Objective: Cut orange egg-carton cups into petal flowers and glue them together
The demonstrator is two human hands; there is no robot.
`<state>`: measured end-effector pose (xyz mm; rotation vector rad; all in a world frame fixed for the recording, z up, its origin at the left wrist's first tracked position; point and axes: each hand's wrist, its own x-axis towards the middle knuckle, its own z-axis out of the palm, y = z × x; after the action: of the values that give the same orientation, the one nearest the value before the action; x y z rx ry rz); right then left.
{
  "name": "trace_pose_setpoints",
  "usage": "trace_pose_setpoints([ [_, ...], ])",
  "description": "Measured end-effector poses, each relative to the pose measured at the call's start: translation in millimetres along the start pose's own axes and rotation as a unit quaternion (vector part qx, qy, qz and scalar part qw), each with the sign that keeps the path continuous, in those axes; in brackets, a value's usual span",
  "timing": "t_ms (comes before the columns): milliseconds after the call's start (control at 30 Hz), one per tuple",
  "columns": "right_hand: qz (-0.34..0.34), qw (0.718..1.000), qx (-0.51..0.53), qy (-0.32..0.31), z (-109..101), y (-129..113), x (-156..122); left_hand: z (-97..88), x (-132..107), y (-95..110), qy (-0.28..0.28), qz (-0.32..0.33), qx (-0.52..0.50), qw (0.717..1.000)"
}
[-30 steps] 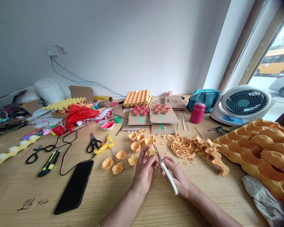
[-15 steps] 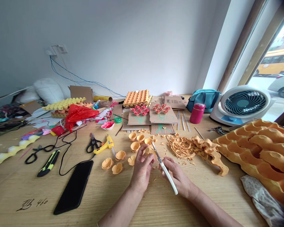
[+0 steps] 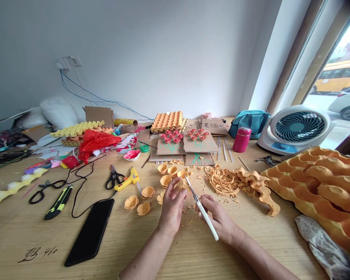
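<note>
Between the thumb and fingers of my left hand point(image 3: 173, 204) is a small orange egg-carton cup point(image 3: 182, 185), partly hidden by the fingers. My right hand point(image 3: 217, 217) is closed around white-handled scissors point(image 3: 206, 218), whose blades reach up to the cup's right edge. Beyond the held piece stand several trimmed carton cups point(image 3: 165, 181). Left of my left hand lie petal-shaped carton cups point(image 3: 147, 192), some of them nested. Small orange scraps are scattered under and around both hands.
A heap of carton trimmings point(image 3: 224, 181) and large orange egg trays point(image 3: 317, 175) lie to the right. Leftward are a yellow glue gun point(image 3: 130, 179), black scissors point(image 3: 114, 179), a utility knife point(image 3: 58, 202) and a phone point(image 3: 90, 232). Cardboard with red flowers point(image 3: 200, 142) lies behind.
The carton cup has turned slightly in my left hand, and the scissor blades have shifted a little at its edge. The whole view has drifted slightly.
</note>
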<state>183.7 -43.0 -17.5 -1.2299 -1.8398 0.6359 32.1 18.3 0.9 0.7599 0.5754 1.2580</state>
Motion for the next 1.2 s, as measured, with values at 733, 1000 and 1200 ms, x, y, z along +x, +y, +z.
trace_pose_setpoints([
  [733,0.022,0.999,-0.041,0.010,-1.9,11.1,-2.0,-7.0,6.8,3.3,-0.035,0.017,0.041,0.998],
  [1000,0.045,0.987,0.119,0.101,-2.9,10.4,5.2,-5.1,1.3,0.6,-0.075,0.028,0.086,0.993],
  [1200,0.078,0.950,0.253,0.164,-3.1,6.0,9.9,0.2,-7.1,-4.4,-0.127,0.005,0.138,0.982],
])
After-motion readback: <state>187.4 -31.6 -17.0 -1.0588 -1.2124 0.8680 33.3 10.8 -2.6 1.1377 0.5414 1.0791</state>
